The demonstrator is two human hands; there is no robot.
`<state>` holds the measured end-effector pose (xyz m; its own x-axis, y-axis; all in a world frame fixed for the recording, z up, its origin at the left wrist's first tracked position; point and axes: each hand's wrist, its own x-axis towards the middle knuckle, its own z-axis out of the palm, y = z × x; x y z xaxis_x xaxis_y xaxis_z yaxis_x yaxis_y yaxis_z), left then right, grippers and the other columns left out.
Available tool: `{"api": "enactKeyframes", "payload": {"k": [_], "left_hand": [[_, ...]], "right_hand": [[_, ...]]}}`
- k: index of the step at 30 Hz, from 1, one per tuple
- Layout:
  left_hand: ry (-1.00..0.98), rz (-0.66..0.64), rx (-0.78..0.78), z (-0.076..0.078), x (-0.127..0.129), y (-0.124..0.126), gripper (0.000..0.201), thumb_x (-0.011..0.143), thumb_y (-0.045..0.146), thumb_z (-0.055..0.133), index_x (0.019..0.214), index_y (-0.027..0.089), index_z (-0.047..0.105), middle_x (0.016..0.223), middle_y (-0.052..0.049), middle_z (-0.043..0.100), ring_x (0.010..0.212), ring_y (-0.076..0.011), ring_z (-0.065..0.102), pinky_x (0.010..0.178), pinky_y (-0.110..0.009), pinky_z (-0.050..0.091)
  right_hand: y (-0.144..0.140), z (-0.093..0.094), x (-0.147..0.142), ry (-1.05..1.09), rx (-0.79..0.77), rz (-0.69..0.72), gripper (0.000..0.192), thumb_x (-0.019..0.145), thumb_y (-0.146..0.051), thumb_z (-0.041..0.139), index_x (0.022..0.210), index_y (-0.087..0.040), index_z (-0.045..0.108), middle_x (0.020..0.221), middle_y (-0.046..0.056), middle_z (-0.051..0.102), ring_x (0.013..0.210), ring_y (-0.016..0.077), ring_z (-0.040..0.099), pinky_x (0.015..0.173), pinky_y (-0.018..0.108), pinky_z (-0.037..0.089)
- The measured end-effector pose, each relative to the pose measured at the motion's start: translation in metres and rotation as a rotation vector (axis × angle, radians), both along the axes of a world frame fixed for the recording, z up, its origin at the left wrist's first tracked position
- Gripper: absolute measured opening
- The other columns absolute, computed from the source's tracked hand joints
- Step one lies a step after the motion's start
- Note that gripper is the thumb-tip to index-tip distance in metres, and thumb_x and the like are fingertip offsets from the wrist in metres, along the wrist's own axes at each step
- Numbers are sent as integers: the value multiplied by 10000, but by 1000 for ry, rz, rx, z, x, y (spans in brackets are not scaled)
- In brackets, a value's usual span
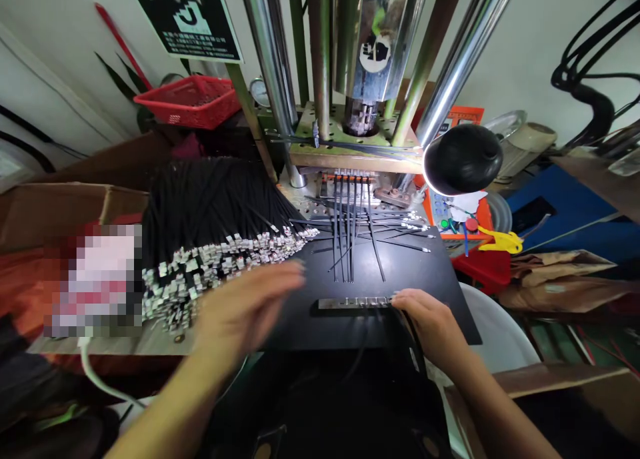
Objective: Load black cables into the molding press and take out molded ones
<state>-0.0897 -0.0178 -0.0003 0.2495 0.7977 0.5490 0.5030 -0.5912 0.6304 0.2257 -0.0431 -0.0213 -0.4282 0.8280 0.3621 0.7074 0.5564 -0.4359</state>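
While the left hand hovers flat and blurred over the black plate on the desk, its fingers spread and pointing toward 2 o'clock, it holds nothing that can be seen. Just beyond its fingertips, at 10 o'clock from it, lies a big heap of black cables whose small metal ends fan out toward the hand. The right hand rests at the near edge of the plate, its fingertips touching the right end of a narrow metal bar that lies crosswise; whether it pinches the bar or only presses on it cannot be told. A dark cable runs down beneath this hand. At 12 o'clock from the bar, several black cables lie side by side, running straight into the press, with a few more strewn loosely to their right. A black lamp head sits at 1 o'clock, a red basket at 11 o'clock, and a cardboard box at 9 o'clock.
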Motion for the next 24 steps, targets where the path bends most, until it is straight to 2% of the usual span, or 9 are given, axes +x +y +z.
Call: {"api": "enactKeyframes", "payload": {"k": [3,5,8,12,14,16,19,21,24], "left_hand": [[77,-280,-56,-24,39,8,180,948,186,533,975,234,704,982,1,756,961,-150,710,882,-264,557],[132,-294,-217,-31,57,9,118,934,191,552,927,211,668,879,13,744,828,-134,711,745,-219,543],[282,-234,-392,-22,68,9,49,898,177,584,900,209,621,789,38,707,684,-124,667,615,-200,465],[565,-244,-361,0,73,10,154,880,102,528,960,209,604,804,21,707,713,-175,675,605,-244,436],[636,-251,-353,3,78,9,159,898,113,509,988,207,601,823,12,711,728,-191,680,609,-263,445],[662,-243,-359,0,80,8,137,919,144,510,996,211,602,838,13,714,742,-193,683,629,-273,463],[642,-277,-323,-6,71,7,156,957,177,484,1037,221,611,888,15,726,807,-178,688,707,-272,496],[617,-319,-206,-5,52,13,270,968,134,428,1150,229,604,1092,-3,723,1006,-175,668,862,-291,496],[684,-161,8,11,12,35,492,917,10,348,1318,213,549,1390,-37,584,1276,-225,514,1042,-404,413]], "right_hand": [[-2,5,-2,-81,61,41,203,991,-149,434,966,-162,635,952,88,700,870,207,669,774,324,554],[-1,6,-1,-87,72,68,204,996,-148,428,984,-156,631,949,87,694,875,201,660,788,320,549],[3,8,0,-69,45,92,211,996,-155,433,925,-157,632,911,81,684,864,198,644,776,316,544],[9,6,1,-58,-79,69,213,975,-149,463,1051,-182,659,899,69,672,807,183,627,692,291,535],[12,-3,-1,-15,-82,63,228,962,-166,505,1120,-202,664,911,71,662,798,179,622,684,289,532],[16,-13,-3,69,-73,56,190,955,-181,532,1043,-201,700,867,70,632,773,173,611,668,283,527],[21,-16,4,141,-201,102,206,954,-173,515,995,-204,714,839,63,593,772,163,609,669,267,532],[25,-4,17,95,-352,193,236,953,-176,507,1083,-233,696,938,70,626,867,168,634,754,273,550],[44,24,38,22,-431,211,218,965,-231,506,1082,-248,689,1046,61,683,960,176,657,849,280,548]]}}
